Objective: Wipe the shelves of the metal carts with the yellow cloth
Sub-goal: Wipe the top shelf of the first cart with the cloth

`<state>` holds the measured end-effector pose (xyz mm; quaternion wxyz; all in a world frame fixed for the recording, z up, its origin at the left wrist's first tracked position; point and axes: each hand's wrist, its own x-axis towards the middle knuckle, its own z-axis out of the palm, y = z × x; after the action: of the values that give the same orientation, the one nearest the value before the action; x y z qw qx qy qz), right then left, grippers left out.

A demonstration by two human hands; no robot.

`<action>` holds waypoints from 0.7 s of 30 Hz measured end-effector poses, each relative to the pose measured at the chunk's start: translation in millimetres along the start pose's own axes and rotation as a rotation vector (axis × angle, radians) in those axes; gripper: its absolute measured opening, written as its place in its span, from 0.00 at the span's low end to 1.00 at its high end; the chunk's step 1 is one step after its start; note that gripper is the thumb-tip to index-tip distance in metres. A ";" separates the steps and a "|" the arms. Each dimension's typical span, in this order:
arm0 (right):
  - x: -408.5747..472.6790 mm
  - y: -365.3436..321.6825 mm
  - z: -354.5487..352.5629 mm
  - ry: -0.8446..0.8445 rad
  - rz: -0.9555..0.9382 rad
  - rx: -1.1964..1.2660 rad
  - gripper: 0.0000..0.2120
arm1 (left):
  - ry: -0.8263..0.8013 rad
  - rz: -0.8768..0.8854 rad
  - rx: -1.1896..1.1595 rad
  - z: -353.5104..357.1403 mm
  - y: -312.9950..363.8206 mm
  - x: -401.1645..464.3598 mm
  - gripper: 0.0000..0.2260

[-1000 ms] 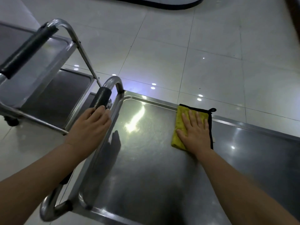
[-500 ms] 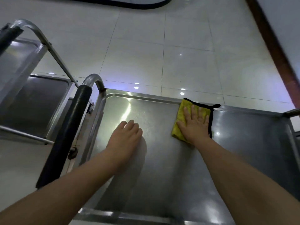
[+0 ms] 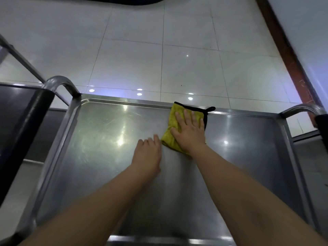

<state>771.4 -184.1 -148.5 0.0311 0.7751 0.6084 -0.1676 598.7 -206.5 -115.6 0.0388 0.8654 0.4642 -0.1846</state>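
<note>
Wiping the top shelf (image 3: 110, 157) of a stainless steel cart, seen from above. Right hand (image 3: 190, 132) spread flat on the yellow cloth (image 3: 171, 121), fingers straight and slightly splayed, nothing curled or pinched: a pressing palm rather than a hold, probably so that the whole pad of cloth bears evenly on the metal and slides without bunching. Yellow cloth folded into a small rectangle with black edging, lying against the far raised rim (image 3: 124, 101) of the shelf, its black hanging loop (image 3: 211, 108) poking over that rim; far edge of the shelf therefore likely the strip being worked. Left hand (image 3: 147, 153) laid palm-down on bare steel, just beside the near left corner of the cloth, fingers extended and loose, holding nothing; whether fingertips touch the cloth cannot be told. Seemingly placed there to brace the body and steady the cart against the push of the wiping arm. Black-sleeved push handle (image 3: 23, 132) on its chrome tube at the left end, a second chrome handle (image 3: 301, 109) at the right end. Part of a second cart (image 3: 10, 96) showing at far left, over glossy white floor tiles (image 3: 186, 68). Most of the shelf toward the camera apparently yet to be covered, judging by the cloth's position at the far side.
</note>
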 end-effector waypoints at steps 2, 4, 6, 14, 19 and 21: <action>0.3 30.5 -3.3 0.006 0.007 0.006 0.31 | -0.046 -0.029 0.073 -6.3 12.1 6.3 0.42; -1.5 67.4 -8.8 0.003 0.023 0.004 0.31 | -0.113 -0.057 0.122 -12.2 25.3 12.7 0.38; -5.4 105.7 -15.5 -0.002 0.037 -0.002 0.31 | -0.151 -0.085 0.131 -17.0 37.0 17.9 0.35; -21.7 224.1 -34.6 -0.001 0.085 -0.038 0.31 | -0.203 -0.160 0.223 -25.0 72.2 30.3 0.37; -31.8 280.6 -42.8 0.016 0.124 -0.039 0.31 | -0.239 -0.191 0.268 -27.5 89.9 34.5 0.34; -35.0 300.8 -44.5 0.012 0.147 -0.045 0.33 | -0.251 -0.206 0.270 -28.0 94.9 36.1 0.34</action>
<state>1061.0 -283.0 -143.0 0.0573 0.8176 0.5539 -0.1464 702.3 -225.1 -112.4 -0.0390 0.7810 0.5128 -0.3543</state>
